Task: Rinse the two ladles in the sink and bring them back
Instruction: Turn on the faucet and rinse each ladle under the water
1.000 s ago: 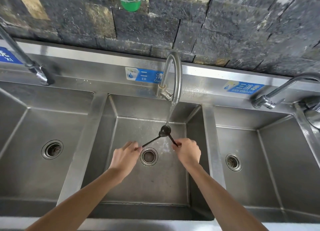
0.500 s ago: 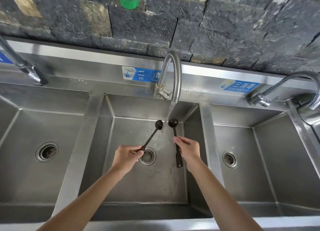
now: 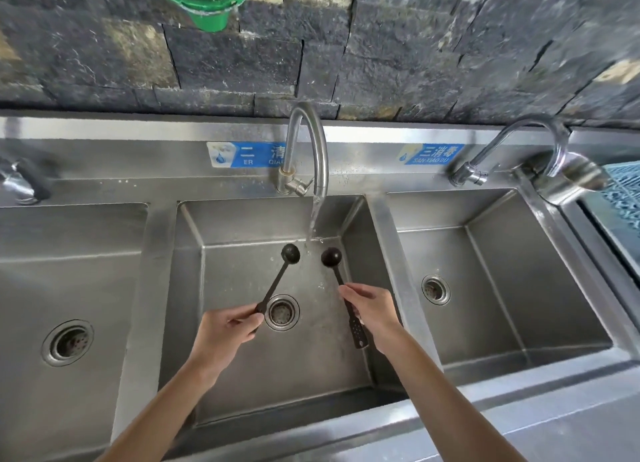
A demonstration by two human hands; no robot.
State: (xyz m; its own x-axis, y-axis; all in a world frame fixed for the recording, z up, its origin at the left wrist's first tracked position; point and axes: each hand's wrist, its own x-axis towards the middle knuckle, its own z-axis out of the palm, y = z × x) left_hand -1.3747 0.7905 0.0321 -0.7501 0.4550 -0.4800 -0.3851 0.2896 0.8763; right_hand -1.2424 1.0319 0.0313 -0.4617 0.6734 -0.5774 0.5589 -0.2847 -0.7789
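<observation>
The left hand [image 3: 227, 326] holds one ladle [image 3: 277, 278]; the right hand [image 3: 372, 311] holds the other ladle [image 3: 337, 267] — both bowls sit beside the running water [image 3: 313, 226] over the middle sink [image 3: 242, 226].

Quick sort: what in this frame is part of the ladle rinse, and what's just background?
In use:
left ladle, held by left hand
right ladle, held by right hand
running middle faucet
middle basin

Background:
left basin
right basin
right faucet
green strainer
</observation>
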